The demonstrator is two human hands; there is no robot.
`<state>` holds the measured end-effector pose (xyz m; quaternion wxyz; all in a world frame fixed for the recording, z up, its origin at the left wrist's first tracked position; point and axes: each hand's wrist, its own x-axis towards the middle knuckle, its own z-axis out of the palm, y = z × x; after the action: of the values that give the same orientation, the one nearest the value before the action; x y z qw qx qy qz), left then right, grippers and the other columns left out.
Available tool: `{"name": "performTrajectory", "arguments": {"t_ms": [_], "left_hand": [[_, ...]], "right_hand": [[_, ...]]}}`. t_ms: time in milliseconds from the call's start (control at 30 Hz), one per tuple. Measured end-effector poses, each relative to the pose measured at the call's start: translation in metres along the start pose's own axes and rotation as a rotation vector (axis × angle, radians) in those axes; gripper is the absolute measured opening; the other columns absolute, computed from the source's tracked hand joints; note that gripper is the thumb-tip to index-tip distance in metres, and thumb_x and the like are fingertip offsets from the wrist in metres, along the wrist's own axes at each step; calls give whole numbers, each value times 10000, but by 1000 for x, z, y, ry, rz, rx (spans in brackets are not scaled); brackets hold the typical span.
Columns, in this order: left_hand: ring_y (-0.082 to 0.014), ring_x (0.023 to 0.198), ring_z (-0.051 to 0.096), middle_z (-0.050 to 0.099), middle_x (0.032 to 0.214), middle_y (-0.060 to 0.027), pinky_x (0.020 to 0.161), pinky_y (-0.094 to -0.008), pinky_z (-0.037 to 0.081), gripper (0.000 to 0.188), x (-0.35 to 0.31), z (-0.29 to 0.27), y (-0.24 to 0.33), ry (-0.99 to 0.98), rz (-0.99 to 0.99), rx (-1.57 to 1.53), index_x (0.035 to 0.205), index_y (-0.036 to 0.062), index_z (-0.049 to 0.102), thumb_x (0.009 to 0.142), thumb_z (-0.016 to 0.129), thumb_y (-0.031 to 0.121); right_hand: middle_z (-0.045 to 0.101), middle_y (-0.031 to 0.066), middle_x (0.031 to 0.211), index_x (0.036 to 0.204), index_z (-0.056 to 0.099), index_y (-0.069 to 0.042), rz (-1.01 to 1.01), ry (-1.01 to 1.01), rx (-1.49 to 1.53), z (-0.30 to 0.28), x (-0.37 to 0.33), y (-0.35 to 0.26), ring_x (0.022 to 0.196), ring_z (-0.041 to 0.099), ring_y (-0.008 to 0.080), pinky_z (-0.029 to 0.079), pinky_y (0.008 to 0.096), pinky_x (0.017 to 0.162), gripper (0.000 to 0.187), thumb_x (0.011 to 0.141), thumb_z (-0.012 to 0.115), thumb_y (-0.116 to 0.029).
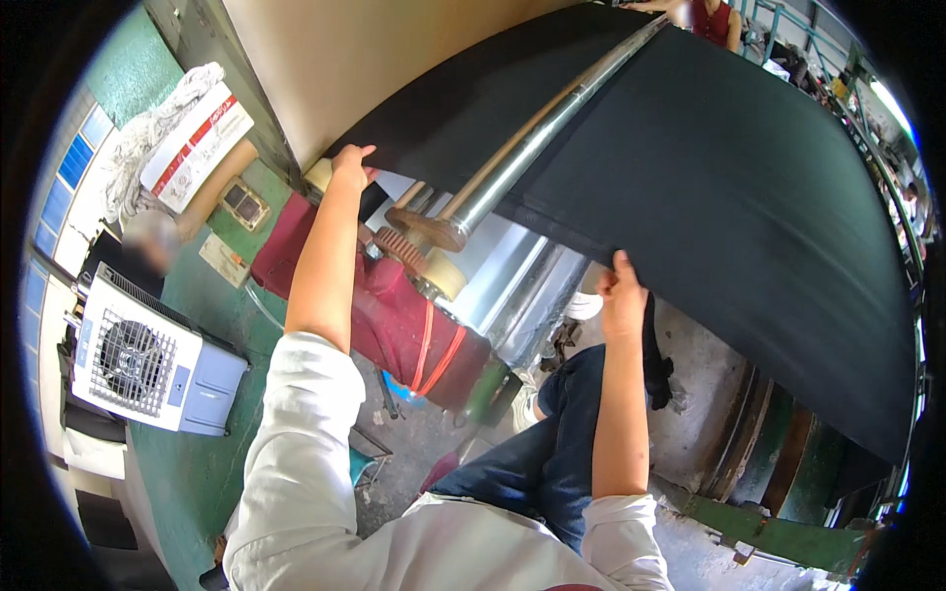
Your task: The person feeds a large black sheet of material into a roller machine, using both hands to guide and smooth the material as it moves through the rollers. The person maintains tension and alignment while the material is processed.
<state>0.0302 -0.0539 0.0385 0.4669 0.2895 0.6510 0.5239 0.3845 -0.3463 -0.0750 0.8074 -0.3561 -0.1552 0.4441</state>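
Note:
A wide sheet of black fabric [729, 187] stretches away from me, passing by a long shiny metal roller [552, 138]. My left hand [350, 165] pinches the sheet's near edge left of the roller, thumb on top. Farther right, my right hand [621, 297] grips the same edge, its thumb on top and its fingers curled mostly underneath. A rusty gear [401, 251] sits at the roller's near end, between my hands. Beside it, a dark red cloth cover [379, 315] with orange bands wraps part of the machine.
At left stands a white and blue air cooler [163, 350]. A white and red package [197, 146] lies near bundled pale cloth. Another person in a red top [714, 25] is at the sheet's far end. Green machine framing [778, 532] runs along the lower right.

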Motion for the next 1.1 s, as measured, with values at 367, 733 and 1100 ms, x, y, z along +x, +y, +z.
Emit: {"name": "performTrajectory", "arguments": {"t_ms": [367, 733, 1100], "left_hand": [[-236, 705, 530, 587, 1089, -126, 553, -370, 487, 316, 4, -4, 4, 143, -27, -74, 952, 72, 650, 879, 348, 126], [-236, 944, 494, 634, 1059, -21, 669, -357, 459, 294, -18, 10, 9, -44, -57, -17, 1182, 137, 457, 909, 349, 142], [-264, 930, 472, 470, 1302, -85, 776, -396, 475, 324, 23, -5, 3, -388, -43, 37, 1242, 153, 437, 923, 393, 120]], "right_hand": [[538, 1, 608, 740, 596, -31, 159, -430, -494, 17, -22, -1, 487, 432, 85, 332, 238, 462, 200, 819, 656, -205], [479, 17, 611, 766, 524, -79, 198, -515, 50, -13, -8, 0, 522, 417, 120, 310, 254, 496, 199, 831, 633, -232], [520, 11, 780, 814, 547, -102, 119, -25, 279, -13, 9, 0, 609, 437, 117, 326, 241, 515, 115, 840, 621, -187]]}}
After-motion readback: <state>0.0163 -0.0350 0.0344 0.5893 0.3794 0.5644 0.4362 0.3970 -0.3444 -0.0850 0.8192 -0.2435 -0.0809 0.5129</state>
